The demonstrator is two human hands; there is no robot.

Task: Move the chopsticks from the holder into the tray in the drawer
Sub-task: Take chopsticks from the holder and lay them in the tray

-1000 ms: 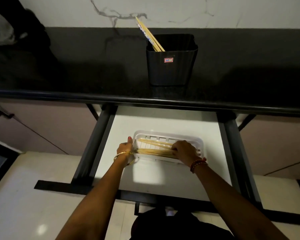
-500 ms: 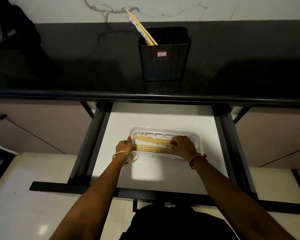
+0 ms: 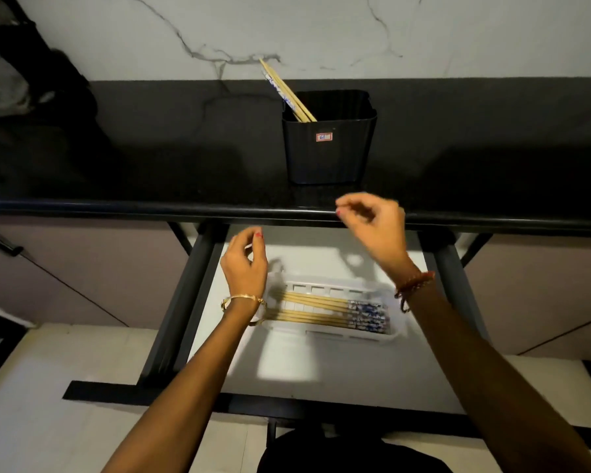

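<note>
While both hands hang in the air with nothing in them, some of the job is done and some is left. The right hand (image 3: 372, 230) is up by the front edge of the shiny black table (image 3: 151, 172), with its fingers bent and loosely open, holding nothing. The left hand (image 3: 244, 259) is lower, above the open white drawer (image 3: 321, 377), half open and empty too. A bunch of thin wooden chopsticks with blue and white ends (image 3: 328, 312) lies flat in the white plastic tray with slots (image 3: 398, 331) inside the drawer. A few more wooden chopsticks (image 3: 287, 90) lean up and to the left out of the tall black plastic holder (image 3: 328, 148) on the table, near the white marble wall (image 3: 321, 29). The next step looks like a reach to the holder for those sticks. To do it well, the right hand should pinch all of them together near the top and lift them straight up so the holder does not tip. Then they should be turned sideways and laid next to the others, with the blue ends on the same side.
</note>
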